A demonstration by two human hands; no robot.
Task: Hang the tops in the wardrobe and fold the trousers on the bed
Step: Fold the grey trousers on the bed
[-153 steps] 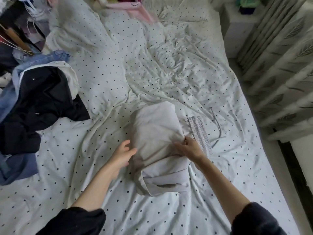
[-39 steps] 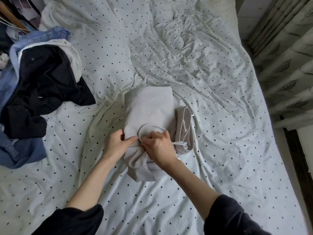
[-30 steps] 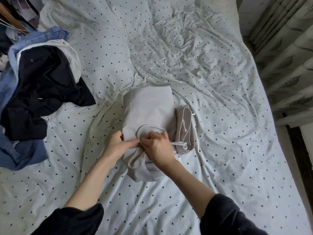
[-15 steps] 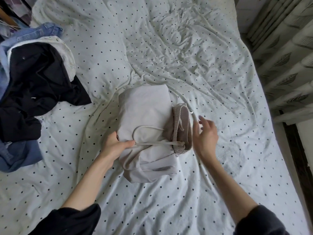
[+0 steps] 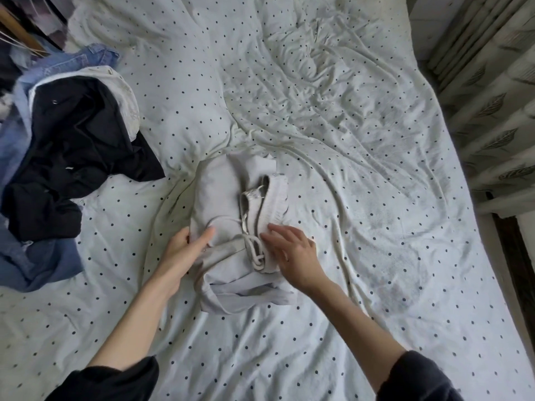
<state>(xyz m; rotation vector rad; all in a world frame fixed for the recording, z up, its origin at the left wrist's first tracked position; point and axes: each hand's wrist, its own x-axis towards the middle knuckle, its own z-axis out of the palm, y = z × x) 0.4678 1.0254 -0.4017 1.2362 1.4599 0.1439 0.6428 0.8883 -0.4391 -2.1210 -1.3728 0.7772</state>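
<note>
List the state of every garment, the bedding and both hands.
Grey trousers: folded, lying on the bed.
Drawstring: loose, lying on top.
Left hand: gripping the trousers' left edge.
Right hand: fingers straight, touching the waistband.
Black garment: crumpled, unfolded.
Denim garment: heaped, unfolded.
Dotted sheet: wrinkled.

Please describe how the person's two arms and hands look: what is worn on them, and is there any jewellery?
Both forearms are bare. The left sleeve and right sleeve are dark, black or charcoal soft fabric, pushed up near the elbows. The left hand and right hand wear no gloves; no ring, watch or bracelet is visible.
</note>
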